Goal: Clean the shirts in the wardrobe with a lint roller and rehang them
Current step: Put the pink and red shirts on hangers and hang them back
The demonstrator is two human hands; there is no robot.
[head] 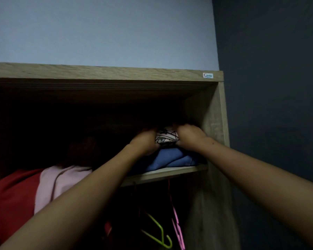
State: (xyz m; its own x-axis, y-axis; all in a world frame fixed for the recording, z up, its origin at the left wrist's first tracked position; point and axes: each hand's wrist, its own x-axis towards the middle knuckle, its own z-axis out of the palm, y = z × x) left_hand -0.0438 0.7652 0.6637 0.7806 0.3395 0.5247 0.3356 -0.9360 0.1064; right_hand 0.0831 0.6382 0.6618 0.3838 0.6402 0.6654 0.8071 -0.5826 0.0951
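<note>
Just right of the frame's centre, the patterned garment [165, 137] sat folded on top of a blue one [172, 159] on the wardrobe's upper shelf [170, 173]. Its long axis ran left to right between the left hand [145, 141] and the right hand [190, 135]. Each grip was closed on one end, both equally near, though in that gloom I could not see the fingers, so it seemed a straight pull toward the person would free it.

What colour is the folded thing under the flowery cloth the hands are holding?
Blue. The folded blue garment lies on the shelf, clearest in the head view.
</note>
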